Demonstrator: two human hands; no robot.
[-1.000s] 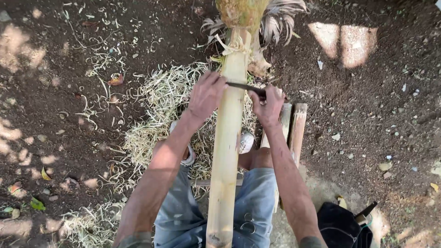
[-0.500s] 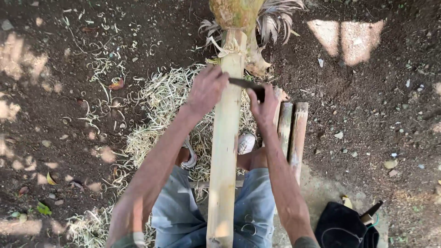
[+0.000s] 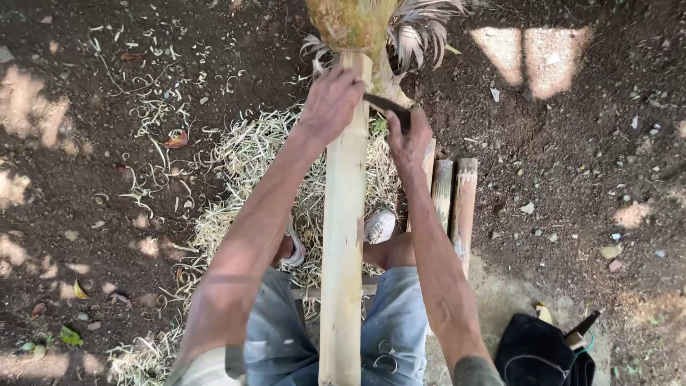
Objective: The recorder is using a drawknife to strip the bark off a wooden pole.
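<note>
A long pale bamboo pole (image 3: 341, 236) runs from between my knees up to its rough brown root end (image 3: 351, 23) at the top. My left hand (image 3: 330, 104) is closed over one end of a dark blade (image 3: 387, 105) that lies across the pole just below the root end. My right hand (image 3: 410, 136) grips the blade's other end on the right side of the pole. Both arms are stretched far forward.
A heap of pale shavings (image 3: 246, 168) covers the dirt left of the pole. Three short bamboo pieces (image 3: 454, 196) lie to the right. A black bag (image 3: 537, 352) with a tool handle sits at the lower right. My sandalled feet (image 3: 379, 226) rest beneath the pole.
Both hands and the blade have slid up the pole toward the root end, and my arms have stretched out further.
</note>
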